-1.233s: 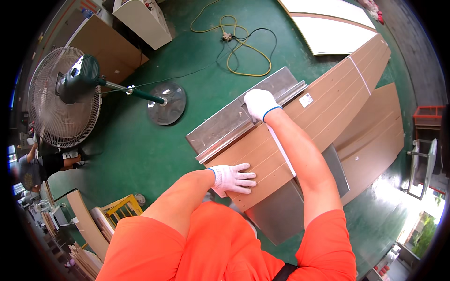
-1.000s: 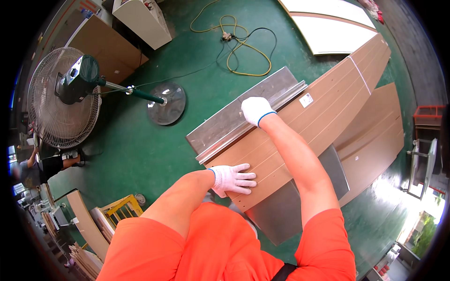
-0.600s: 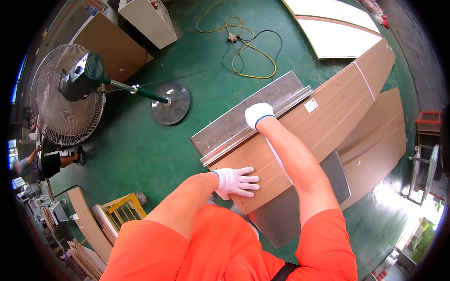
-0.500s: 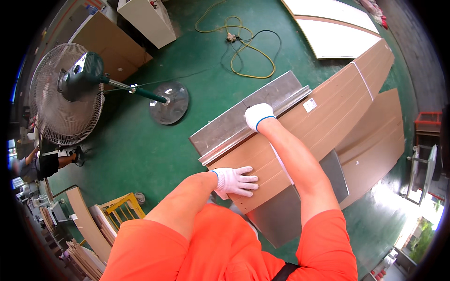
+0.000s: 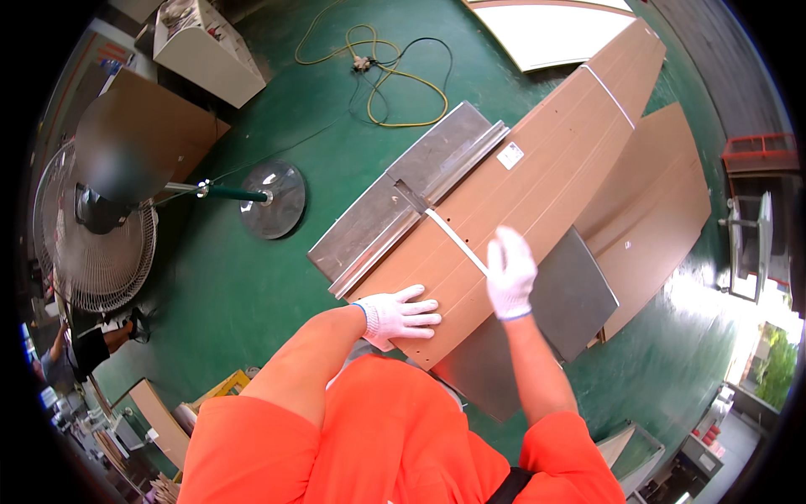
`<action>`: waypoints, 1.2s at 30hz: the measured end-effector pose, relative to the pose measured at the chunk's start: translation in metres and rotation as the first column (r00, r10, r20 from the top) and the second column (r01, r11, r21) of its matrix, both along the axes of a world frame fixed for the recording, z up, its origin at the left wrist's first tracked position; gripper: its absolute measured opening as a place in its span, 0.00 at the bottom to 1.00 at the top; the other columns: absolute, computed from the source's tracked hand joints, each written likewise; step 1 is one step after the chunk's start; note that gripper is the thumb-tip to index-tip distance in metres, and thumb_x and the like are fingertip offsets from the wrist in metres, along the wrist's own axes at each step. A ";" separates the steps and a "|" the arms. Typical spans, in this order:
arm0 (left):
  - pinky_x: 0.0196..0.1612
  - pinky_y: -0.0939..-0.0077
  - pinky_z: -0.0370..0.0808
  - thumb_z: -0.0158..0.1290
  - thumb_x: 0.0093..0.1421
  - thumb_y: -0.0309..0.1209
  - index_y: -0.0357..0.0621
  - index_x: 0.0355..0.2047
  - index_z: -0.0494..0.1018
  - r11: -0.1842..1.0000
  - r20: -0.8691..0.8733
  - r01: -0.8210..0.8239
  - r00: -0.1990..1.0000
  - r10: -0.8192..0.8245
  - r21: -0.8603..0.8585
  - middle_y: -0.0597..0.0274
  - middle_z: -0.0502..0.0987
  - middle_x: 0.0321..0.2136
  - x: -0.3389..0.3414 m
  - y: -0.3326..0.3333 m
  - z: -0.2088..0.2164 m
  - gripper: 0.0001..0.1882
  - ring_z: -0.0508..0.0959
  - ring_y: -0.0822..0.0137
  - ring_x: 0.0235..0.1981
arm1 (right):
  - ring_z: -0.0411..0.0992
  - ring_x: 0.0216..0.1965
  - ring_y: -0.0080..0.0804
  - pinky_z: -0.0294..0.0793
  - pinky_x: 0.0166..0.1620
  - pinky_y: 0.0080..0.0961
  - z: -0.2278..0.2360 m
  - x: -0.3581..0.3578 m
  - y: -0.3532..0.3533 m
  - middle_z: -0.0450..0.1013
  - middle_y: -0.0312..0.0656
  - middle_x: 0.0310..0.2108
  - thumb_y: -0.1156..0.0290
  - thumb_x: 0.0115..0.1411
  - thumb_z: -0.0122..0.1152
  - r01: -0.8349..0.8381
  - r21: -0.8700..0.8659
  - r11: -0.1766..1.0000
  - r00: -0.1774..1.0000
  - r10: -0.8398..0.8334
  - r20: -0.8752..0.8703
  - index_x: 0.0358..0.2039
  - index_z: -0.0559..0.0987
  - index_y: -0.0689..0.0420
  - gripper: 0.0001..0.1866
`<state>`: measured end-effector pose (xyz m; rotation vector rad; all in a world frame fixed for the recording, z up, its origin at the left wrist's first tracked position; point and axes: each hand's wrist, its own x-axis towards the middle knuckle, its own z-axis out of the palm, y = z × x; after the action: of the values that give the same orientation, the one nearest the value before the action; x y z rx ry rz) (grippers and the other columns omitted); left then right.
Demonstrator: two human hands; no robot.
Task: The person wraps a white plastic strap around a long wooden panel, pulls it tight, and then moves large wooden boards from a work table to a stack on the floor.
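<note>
A long stack of brown boards lies slantwise in front of me, running away to the upper right. My left hand, in a white knitted glove, rests flat on the boards' near end with its fingers spread. My right hand, gloved as well, is over the boards' right side, slightly blurred; its thumb stands apart from its fingers and nothing shows in it. A white strap crosses the boards between my hands, from the far long edge toward my right hand. Another white strap crosses the far end.
Along the boards' left edge runs a grey metal table with a slot and a rail. Grey sheet and a brown panel sit at the right. A standing fan, coiled yellow cable and white panels are around. Someone is at far left.
My right hand has left the metal table's slot and come back toward me, over the boards' right side. The left hand stays on the near end. The view has shifted slightly.
</note>
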<state>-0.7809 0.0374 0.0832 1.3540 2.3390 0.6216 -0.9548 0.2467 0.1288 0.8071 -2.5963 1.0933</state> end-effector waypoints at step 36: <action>0.68 0.34 0.51 0.63 0.46 0.55 0.56 0.65 0.63 0.987 -0.110 -0.009 0.994 -0.009 -0.158 0.58 0.63 0.66 -0.003 0.017 0.024 0.46 0.59 0.51 0.69 | 0.57 0.67 0.58 0.51 0.69 0.59 -0.067 0.175 0.040 0.59 0.59 0.66 0.57 0.57 0.68 0.151 0.225 0.962 0.984 -0.169 0.063 0.62 0.67 0.62 0.37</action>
<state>-0.7835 0.0539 0.1076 1.3471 2.4168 0.3594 -0.7797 0.2868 0.0616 0.5913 -2.8296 0.8206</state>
